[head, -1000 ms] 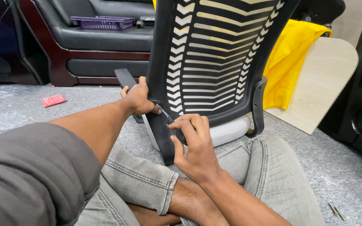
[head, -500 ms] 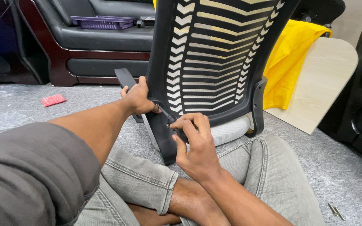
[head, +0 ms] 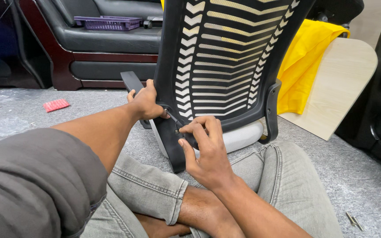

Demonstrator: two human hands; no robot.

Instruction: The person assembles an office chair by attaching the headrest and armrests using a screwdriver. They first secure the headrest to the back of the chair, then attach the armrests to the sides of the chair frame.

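Black chair back (head: 225, 53) at frame centre, braced by left hand (head: 145, 103) gripping its edge, right hand (head: 203, 152) fingers pinched on a thin metal key (head: 173, 118) to reach the bracket.

Open carpet floor (head: 31, 121) lies to my left, bearing only a small red item (head: 56, 105). Ahead, the chair backrest (head: 225, 61) blocks passage; my knees (head: 283, 176) crowd beneath; the wooden panel (head: 331, 92) and yellow cloth (head: 303, 66) close the right.
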